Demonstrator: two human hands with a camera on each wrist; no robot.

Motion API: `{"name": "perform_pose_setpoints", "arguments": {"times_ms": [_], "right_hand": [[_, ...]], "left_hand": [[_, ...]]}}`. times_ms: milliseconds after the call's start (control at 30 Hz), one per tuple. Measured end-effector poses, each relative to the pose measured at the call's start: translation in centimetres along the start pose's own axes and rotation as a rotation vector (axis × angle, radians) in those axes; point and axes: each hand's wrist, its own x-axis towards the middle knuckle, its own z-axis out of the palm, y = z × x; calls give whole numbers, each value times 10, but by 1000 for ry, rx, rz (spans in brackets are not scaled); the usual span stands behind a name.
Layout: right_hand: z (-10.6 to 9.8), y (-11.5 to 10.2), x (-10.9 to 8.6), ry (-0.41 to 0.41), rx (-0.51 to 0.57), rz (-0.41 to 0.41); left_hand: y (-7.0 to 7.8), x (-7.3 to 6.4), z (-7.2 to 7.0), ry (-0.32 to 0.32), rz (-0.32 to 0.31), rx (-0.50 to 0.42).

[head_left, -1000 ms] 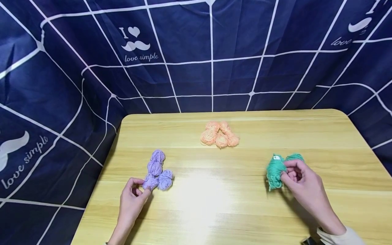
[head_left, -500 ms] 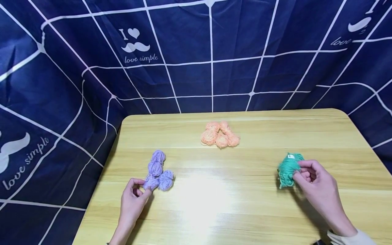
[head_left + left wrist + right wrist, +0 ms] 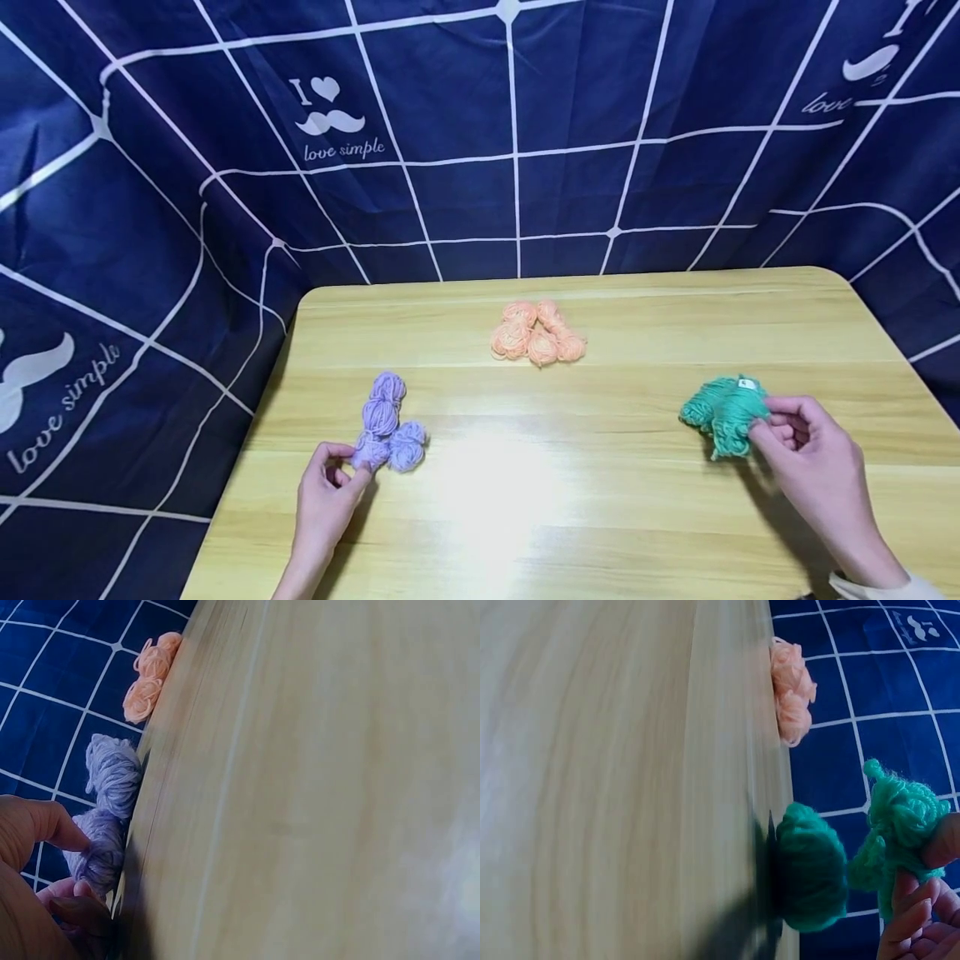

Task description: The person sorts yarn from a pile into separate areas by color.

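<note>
My left hand (image 3: 330, 496) has thumb and finger on the lower end of a small group of purple yarn skeins (image 3: 380, 417) at the table's left. The left wrist view shows the pinched purple skein (image 3: 97, 851) low on the tabletop, with thumb and fingertips at its end. My right hand (image 3: 813, 462) pinches a green yarn skein (image 3: 738, 417) with a small white tag on top. In the right wrist view this skein (image 3: 904, 825) is raised above the table. Beside it, a second green skein (image 3: 705, 404) lies on the wood, partly covered in the head view.
Peach yarn skeins (image 3: 536, 335) lie in a cluster near the back of the wooden table (image 3: 615, 500). A dark blue grid-patterned cloth (image 3: 450, 100) hangs behind and at both sides. Glare brightens the tabletop's middle.
My right hand has carried the tagged green skein rightward, past the second green skein, which now shows on its left. My left hand stays on the purple yarn.
</note>
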Motion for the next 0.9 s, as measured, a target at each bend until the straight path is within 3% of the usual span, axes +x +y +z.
{"name": "perform_pose_setpoints", "arguments": {"times_ms": [367, 667, 900], "right_hand": [[-20, 15, 0, 3, -104, 29], [-32, 25, 4, -68, -209, 38], [-37, 28, 9, -129, -253, 60]], "left_hand": [[0, 0, 0, 1, 16, 22], [-2, -2, -1, 31, 11, 54], [-2, 0, 1, 21, -6, 16]]}}
